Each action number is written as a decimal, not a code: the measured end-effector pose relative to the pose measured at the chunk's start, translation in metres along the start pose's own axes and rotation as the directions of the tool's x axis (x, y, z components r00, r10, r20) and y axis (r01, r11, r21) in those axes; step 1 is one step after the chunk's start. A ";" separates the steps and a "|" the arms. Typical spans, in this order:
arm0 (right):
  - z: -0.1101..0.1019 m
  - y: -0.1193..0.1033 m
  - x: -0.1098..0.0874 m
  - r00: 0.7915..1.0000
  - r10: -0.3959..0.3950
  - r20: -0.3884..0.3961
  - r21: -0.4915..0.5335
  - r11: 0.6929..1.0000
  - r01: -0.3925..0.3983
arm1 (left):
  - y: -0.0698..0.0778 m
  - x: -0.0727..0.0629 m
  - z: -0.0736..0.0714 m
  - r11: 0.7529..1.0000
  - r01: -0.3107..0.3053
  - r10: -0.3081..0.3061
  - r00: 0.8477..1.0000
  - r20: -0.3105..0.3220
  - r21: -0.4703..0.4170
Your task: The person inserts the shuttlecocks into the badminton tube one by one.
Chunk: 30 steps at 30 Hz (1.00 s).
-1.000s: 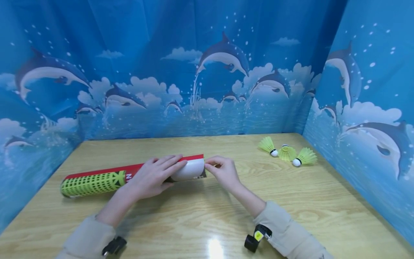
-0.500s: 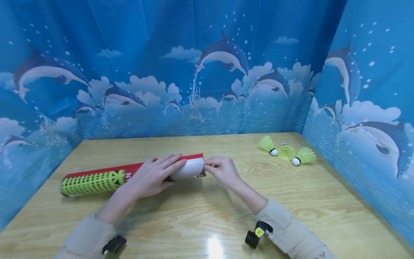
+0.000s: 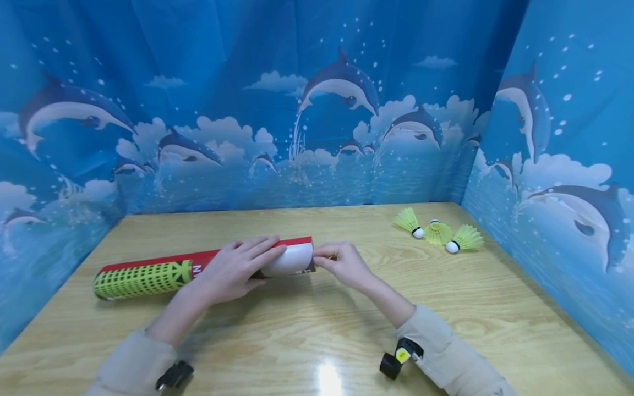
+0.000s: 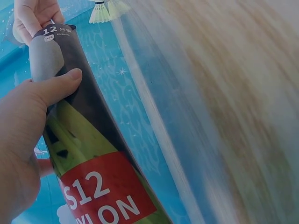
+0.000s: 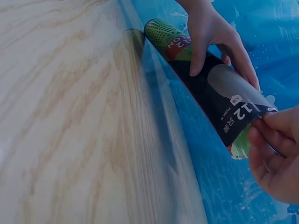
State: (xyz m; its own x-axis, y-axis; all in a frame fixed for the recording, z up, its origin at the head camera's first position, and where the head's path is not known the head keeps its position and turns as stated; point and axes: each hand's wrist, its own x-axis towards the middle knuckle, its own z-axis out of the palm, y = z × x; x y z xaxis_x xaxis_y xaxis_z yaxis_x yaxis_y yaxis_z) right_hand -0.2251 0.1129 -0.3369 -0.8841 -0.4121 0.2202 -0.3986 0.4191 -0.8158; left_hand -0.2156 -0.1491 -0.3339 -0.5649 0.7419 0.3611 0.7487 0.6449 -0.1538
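Note:
A shuttlecock tube (image 3: 208, 258), red, black, white and green, lies slanted over the table with its mouth to the right. My left hand (image 3: 238, 269) grips it round the middle; the left wrist view shows the thumb (image 4: 63, 86) across the black side. At the mouth, my right hand (image 3: 344, 265) has its thumb and fingers pinched together. The right wrist view shows the yellow-green skirt of a shuttlecock (image 5: 240, 145) just inside the mouth, beside the right fingers (image 5: 264, 133). They appear to pinch its edge, though the contact is mostly hidden.
Three yellow shuttlecocks with white heads lie at the back right: one at the left (image 3: 407, 220), a middle one (image 3: 438, 234) and one at the right (image 3: 466, 238). Blue dolphin-print curtains (image 3: 238, 110) border the wooden table (image 3: 307, 330) at the back and sides.
My right hand and forearm have shifted slightly to the right and down at the tube's mouth. The left hand keeps its grip, and the tube has hardly moved.

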 end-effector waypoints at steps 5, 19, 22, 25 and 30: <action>-0.011 0.004 -0.006 0.996 -0.001 0.084 -0.028 1.000 0.003 | 0.001 0.001 -0.002 1.000 0.005 -0.005 1.000 0.003 0.003; -0.062 0.039 -0.029 0.992 0.117 0.037 0.021 0.993 -0.118 | 0.001 0.002 -0.002 1.000 0.004 -0.004 1.000 0.004 -0.018; -0.075 0.047 -0.035 0.992 0.129 0.011 0.008 0.992 -0.129 | 0.001 0.002 -0.001 1.000 0.000 -0.001 1.000 -0.009 -0.015; -0.088 0.054 -0.042 0.989 0.141 -0.037 -0.007 0.990 -0.141 | 0.001 0.002 -0.001 1.000 -0.002 0.002 1.000 -0.016 -0.014; -0.113 0.066 -0.054 0.979 0.170 -0.114 -0.039 0.984 -0.176 | 0.001 0.002 0.000 1.000 -0.002 0.002 1.000 -0.007 -0.012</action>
State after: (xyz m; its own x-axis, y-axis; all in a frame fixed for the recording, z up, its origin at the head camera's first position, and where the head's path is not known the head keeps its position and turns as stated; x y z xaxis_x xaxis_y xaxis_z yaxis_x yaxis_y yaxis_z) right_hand -0.2317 0.2543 -0.3422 -0.9610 -0.2398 0.1376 -0.2462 0.5160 -0.8204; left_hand -0.2162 -0.1470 -0.3332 -0.5614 0.7417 0.3671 0.7537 0.6414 -0.1432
